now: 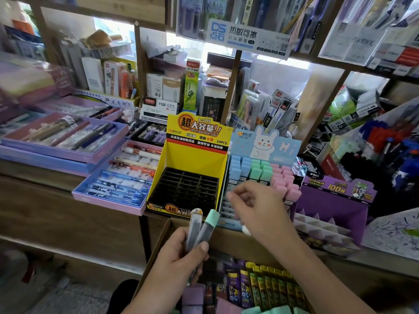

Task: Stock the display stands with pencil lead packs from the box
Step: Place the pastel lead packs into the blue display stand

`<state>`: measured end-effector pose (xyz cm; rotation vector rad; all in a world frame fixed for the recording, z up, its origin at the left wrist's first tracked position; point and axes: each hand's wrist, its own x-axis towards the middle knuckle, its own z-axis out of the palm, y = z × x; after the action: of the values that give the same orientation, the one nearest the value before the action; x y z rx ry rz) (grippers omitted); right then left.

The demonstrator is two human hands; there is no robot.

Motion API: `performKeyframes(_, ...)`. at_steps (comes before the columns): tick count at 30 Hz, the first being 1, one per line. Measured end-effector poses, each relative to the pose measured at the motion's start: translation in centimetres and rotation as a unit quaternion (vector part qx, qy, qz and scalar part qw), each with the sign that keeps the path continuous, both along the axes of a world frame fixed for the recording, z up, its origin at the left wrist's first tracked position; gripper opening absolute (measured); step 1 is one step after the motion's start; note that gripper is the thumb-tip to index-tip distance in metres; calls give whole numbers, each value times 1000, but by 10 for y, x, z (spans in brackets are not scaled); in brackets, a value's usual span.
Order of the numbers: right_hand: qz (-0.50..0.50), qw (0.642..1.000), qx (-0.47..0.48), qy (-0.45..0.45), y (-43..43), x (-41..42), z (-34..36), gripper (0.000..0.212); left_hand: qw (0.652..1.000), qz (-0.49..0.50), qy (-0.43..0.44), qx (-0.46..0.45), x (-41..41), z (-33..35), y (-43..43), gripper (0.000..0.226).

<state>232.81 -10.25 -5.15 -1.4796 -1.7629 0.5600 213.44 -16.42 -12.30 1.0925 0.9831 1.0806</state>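
My left hand point(179, 257) grips two slim lead packs upright: one with a mint-green cap point(209, 223) and one with a yellow-white top point(194, 223). Behind them stands the yellow display stand point(195, 155), its black slotted tray point(188, 186) holding nothing. My right hand point(256, 205) hovers over the front rows of the blue rabbit stand point(265, 143), fingers loosely curled with nothing visible in them. That stand holds blue, green and pink capped packs point(260, 171). The cardboard box point(158, 245) below me contains purple, green and pastel packs point(272, 288).
A purple stand point(335, 200) with white tiered dividers sits at the right. Purple and blue pen trays point(113, 177) lie to the left on the wooden counter point(56, 211). Crowded shelves of stationery rise behind and above.
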Motion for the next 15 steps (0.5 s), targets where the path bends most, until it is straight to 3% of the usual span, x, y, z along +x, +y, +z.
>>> performKeyframes(8, 36, 978, -176, 103, -22, -15, -9, 33, 997, -11, 63, 52, 2, 2, -4, 23)
performKeyframes(15, 70, 951, -225, 200, -23, -8, -1, 13, 999, -16, 27, 8, 4, 9, -5, 24)
